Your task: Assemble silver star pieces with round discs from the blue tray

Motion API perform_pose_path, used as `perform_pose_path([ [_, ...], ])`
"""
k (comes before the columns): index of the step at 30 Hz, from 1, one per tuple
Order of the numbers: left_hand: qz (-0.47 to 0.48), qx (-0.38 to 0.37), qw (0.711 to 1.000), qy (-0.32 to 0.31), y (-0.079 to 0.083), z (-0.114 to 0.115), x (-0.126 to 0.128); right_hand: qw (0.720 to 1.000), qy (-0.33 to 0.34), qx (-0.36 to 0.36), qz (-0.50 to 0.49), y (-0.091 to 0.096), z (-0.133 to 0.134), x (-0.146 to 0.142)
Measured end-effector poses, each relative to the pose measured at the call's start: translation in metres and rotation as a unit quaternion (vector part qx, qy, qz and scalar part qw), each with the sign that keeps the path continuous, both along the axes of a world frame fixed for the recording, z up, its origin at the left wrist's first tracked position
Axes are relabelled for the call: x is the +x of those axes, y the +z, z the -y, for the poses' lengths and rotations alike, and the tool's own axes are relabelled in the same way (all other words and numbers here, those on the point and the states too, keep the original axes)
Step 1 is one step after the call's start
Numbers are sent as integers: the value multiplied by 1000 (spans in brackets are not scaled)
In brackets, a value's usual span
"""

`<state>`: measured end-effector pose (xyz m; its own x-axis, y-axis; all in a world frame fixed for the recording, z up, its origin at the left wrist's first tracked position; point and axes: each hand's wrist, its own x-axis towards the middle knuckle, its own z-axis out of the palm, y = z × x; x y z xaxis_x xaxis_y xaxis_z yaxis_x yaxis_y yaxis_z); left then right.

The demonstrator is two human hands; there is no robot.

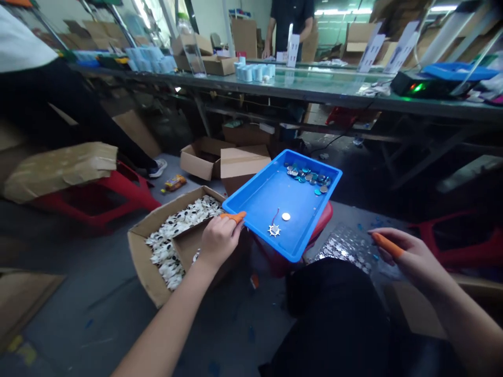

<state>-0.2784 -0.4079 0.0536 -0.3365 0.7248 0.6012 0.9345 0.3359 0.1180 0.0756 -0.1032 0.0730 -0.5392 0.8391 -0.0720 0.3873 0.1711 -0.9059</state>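
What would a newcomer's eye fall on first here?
Probably the blue rectangular plastic tray, centre, with shiny round discs at its far end. Next, the open brown cardboard box of small white pieces, left of it. Then orange finger coverings: one on the left hand, by the tray, one on the right hand, farther right.

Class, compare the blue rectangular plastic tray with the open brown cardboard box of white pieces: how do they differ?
The blue rectangular plastic tray has much bare bottom, while the open brown cardboard box is heaped with small white pieces. The tray's dark and silvery round discs cluster mostly at its far end; the box's pieces spread widely. Both are open-topped and hold many small parts.
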Motion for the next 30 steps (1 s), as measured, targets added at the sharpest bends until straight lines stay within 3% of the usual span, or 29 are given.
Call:
perform_pose_path([
  [4, -45, -12, 999, 12, -13, 3, 8, 994, 5, -106, -20, -10, -5, 27],
  [9, -41, -3, 999, 6, -6, -4, 2, 990, -6, -136, -44, -13, -15, 28],
  [13, -25, -26, 999, -10, 2, -8, -2, 980, -17, -183, -82, -31, -27, 29],
  [18, -44, -72, 996, -18, -1, -7, 15, 965, -26, -232, -123, -56, -40, 43],
  [23, -57, -81, 995, -29, -4, 1, 35, 951, -43, -251, -174, -61, -50, 53],
  [27, -54, -47, 997, -29, 8, -1, 41, 940, -42, -269, -207, -63, -51, 55],
  [30, 27, -76, 997, -5, 22, -30, 43, 936, -29, -278, -213, -65, -48, 52],
])
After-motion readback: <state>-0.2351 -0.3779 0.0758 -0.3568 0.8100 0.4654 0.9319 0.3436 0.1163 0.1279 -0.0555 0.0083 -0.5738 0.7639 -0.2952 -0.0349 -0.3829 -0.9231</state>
